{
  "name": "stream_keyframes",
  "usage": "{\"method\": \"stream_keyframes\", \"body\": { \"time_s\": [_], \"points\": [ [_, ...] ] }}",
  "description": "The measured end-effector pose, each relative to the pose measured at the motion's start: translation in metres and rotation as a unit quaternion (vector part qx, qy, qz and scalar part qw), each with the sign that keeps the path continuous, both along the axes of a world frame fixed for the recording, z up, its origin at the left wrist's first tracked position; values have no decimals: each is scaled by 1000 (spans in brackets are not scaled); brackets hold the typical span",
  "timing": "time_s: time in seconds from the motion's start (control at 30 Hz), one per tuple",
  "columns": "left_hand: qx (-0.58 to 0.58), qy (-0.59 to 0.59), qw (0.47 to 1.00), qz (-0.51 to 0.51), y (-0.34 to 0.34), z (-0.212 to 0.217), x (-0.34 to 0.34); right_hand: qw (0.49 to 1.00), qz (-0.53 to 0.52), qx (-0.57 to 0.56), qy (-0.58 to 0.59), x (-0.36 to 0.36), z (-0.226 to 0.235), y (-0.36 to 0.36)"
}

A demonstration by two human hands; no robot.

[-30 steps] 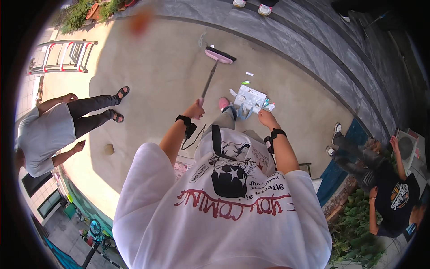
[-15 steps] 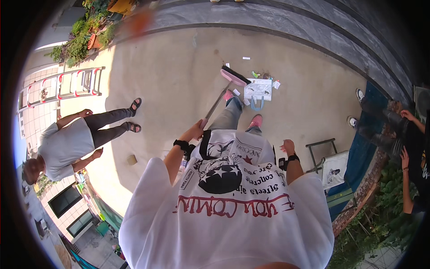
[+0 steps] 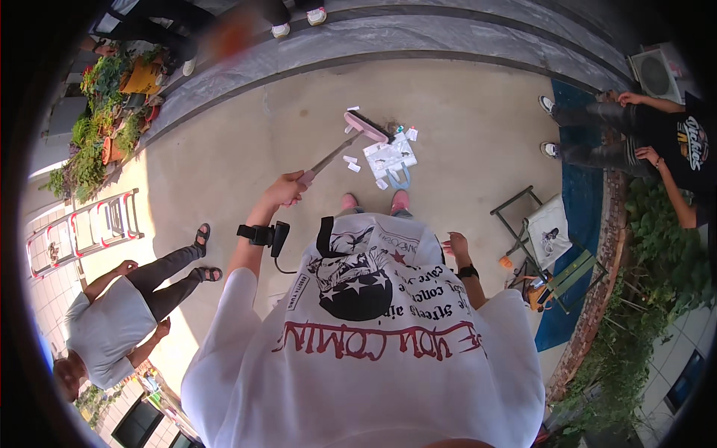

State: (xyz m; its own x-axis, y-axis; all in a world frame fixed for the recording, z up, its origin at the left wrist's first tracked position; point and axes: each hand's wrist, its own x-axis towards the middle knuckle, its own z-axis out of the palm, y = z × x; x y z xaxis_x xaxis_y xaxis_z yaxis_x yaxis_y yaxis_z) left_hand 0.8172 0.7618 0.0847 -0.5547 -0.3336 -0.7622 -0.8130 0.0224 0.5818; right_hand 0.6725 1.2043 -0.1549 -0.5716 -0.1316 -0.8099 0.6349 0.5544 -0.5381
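Observation:
My left hand (image 3: 285,190) is closed around the handle of a broom (image 3: 334,155), with that arm stretched forward. The broom has a pink head (image 3: 366,125) and dark bristles, which are down by the floor at the far edge of a white tote bag (image 3: 390,157). Blue handles on the bag lie toward my feet. Beyond it is a small heap of dark debris (image 3: 391,127), with paper scraps (image 3: 411,134) beside it. My right hand (image 3: 454,245) hangs near my right side, holding nothing, its fingers loosely apart.
A person in grey (image 3: 119,313) stands at left near a ladder (image 3: 82,231); another in black (image 3: 665,142) stands at right. More legs show on the grey steps (image 3: 358,37). A folding chair (image 3: 549,231) and green stool (image 3: 575,278) stand at right, potted plants (image 3: 104,142) at far left.
My left hand has moved forward and left with the broom. My feet, staggered before, now stand side by side. The view has shifted, bringing more people on the steps into sight.

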Motion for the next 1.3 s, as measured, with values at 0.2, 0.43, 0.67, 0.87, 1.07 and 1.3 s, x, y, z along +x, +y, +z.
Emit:
{"method": "stream_keyframes", "body": {
  "time_s": [0.2,0.43,0.67,0.87,1.07,1.3],
  "points": [
    [60,55,995,57,-44,-99,-34,998,53,-12,21,22,19,-54],
    [-114,-12,975,-188,-17,-167,-43,987,157,-10,25,25,52,-97],
    [-76,-30,992,-99,-36,-173,52,906,-180,13,382,-154,245,67],
    [-83,-89,991,-57,-23,-198,153,600,-287,48,745,-216,572,187],
    [10,-140,990,-12,1,-242,202,520,-153,264,798,-222,665,196],
    [37,-238,948,-209,-25,-128,141,745,-154,195,618,-248,580,158]
  ]
}}
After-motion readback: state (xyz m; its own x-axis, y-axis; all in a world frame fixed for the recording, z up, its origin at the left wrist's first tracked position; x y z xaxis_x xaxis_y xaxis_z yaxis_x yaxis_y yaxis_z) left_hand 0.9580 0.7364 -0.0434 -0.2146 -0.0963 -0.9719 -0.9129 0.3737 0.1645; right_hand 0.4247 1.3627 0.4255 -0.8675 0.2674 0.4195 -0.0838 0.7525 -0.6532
